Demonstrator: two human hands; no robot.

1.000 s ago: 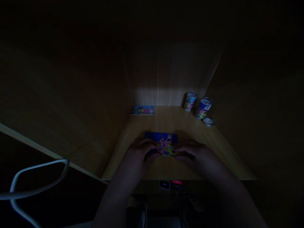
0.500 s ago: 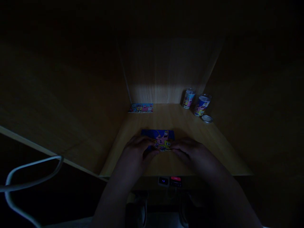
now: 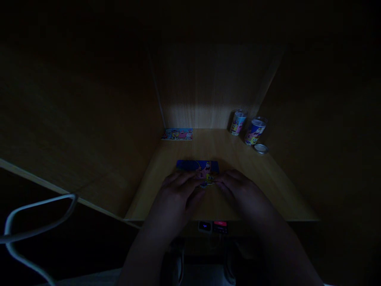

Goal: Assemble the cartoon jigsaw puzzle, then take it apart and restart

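A small blue cartoon jigsaw puzzle lies flat on the wooden shelf, with pink and yellow figures and an uneven lower edge; seams between pieces are too dark to make out. My left hand covers its lower left part, the fingers and thumb closed at the near edge. At the right side, my right hand pinches the puzzle's lower right edge, fingertips close to the yellow figure. Both hands hide much of the near edge.
At the back left lies a second cartoon picture. Two cartoon-printed cans, one smaller and one larger, stand back right near a round metal lid. A lit phone sits below the front edge; a white cable loops left.
My left hand has slid right over the puzzle, covering more of the pink figure. The right hand stays at the right edge with its fingertips slightly shifted.
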